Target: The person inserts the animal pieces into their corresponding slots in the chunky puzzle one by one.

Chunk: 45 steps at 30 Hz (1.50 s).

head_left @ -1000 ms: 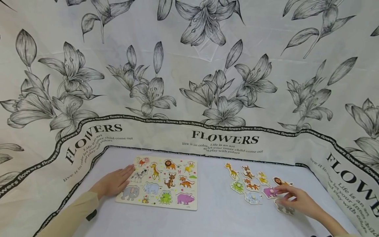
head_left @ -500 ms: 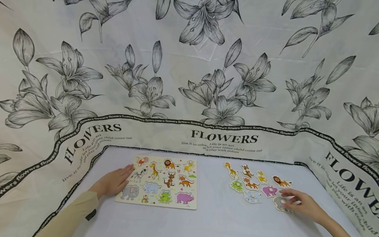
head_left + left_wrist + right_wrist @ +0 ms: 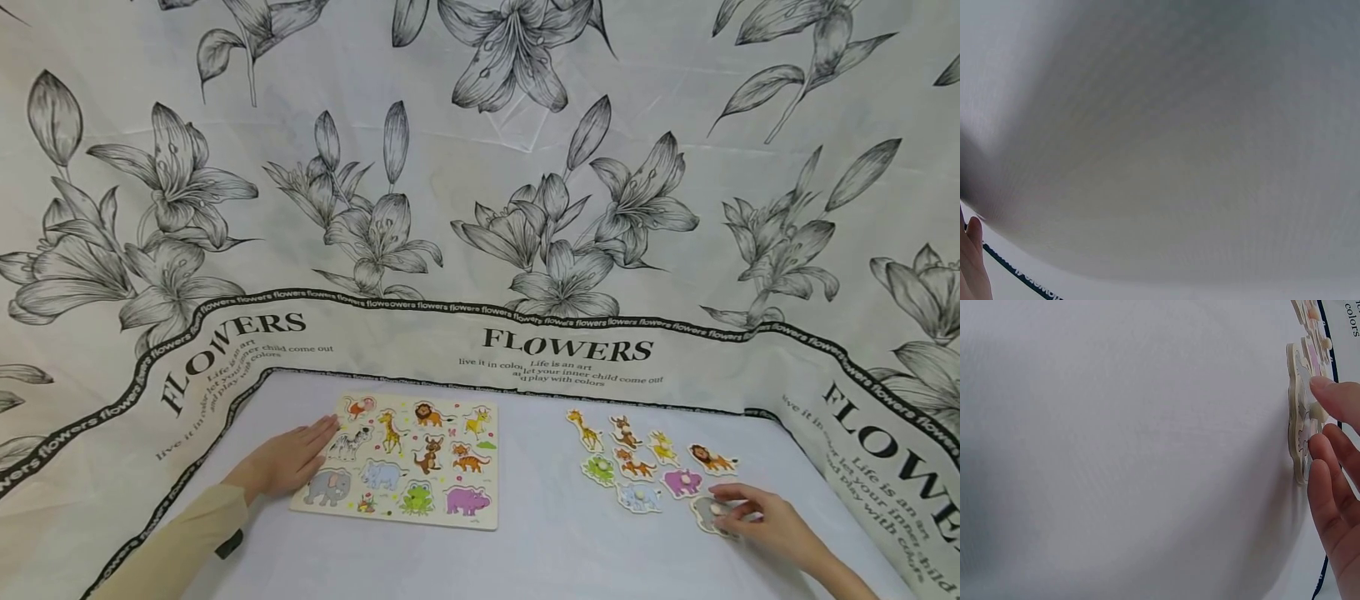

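Note:
A wooden animal puzzle board (image 3: 401, 457) lies left of the middle of the white table in the head view. My left hand (image 3: 288, 460) rests on its left edge with fingers extended; in the left wrist view just a bit of that hand (image 3: 974, 265) shows at the lower left. My right hand (image 3: 765, 518) holds the grey elephant puzzle piece (image 3: 705, 514), thumb and fingers around its round knob. From the right wrist, the elephant piece (image 3: 1295, 412) shows edge-on, with the fingertips of the right hand (image 3: 1338, 444) at its face.
Several loose knobbed pieces lie left of and behind the right hand: lion (image 3: 712, 457), purple hippo (image 3: 682, 482), pale blue animal (image 3: 639, 498), frog (image 3: 599, 469), tiger (image 3: 634, 462), giraffe (image 3: 584, 429), kangaroo (image 3: 625, 432) and a yellow horned animal (image 3: 663, 447). Flower-printed cloth (image 3: 420, 333) surrounds the table.
My right hand has drawn back from over the purple hippo and lion pieces to the elephant piece, now in fuller view. My left hand has stayed on the board.

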Available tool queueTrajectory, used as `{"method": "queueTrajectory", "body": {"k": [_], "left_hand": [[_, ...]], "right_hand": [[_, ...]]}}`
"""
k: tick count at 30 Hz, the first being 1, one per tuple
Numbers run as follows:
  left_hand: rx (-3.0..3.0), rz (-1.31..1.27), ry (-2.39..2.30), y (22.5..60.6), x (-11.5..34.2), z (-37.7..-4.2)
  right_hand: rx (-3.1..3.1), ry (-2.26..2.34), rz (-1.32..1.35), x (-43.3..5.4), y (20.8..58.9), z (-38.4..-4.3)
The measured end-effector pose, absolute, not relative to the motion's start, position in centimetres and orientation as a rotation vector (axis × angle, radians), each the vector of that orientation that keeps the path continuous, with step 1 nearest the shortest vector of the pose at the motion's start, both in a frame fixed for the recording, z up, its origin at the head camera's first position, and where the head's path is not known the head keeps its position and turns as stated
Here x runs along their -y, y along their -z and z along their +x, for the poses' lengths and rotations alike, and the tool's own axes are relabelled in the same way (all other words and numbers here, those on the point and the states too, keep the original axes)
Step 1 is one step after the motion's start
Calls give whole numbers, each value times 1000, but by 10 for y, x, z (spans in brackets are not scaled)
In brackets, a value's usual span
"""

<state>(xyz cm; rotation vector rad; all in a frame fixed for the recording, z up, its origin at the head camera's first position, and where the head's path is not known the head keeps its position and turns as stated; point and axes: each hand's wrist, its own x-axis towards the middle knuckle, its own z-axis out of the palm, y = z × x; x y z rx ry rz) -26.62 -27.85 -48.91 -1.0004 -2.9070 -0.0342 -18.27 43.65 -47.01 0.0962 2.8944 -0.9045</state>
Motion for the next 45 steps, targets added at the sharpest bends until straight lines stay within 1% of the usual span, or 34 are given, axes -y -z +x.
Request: {"method": "queueTrajectory", "body": {"k": [13, 19, 26, 37, 45], "left_hand": [[2902, -1007, 53, 495, 278, -266], [2891, -1012, 56, 496, 279, -266], [2914, -994, 78, 493, 278, -264], [2951, -986, 69, 484, 277, -264], [2940, -986, 60, 487, 279, -267]], "right_hand": [[-2877, 920, 151, -433, 475, -182], [-2885, 885, 140, -434, 474, -182], [-2893, 879, 203, -431, 470, -185], [-2885, 873, 186, -430, 470, -187], [-2910, 828, 154, -428, 466, -186]]}}
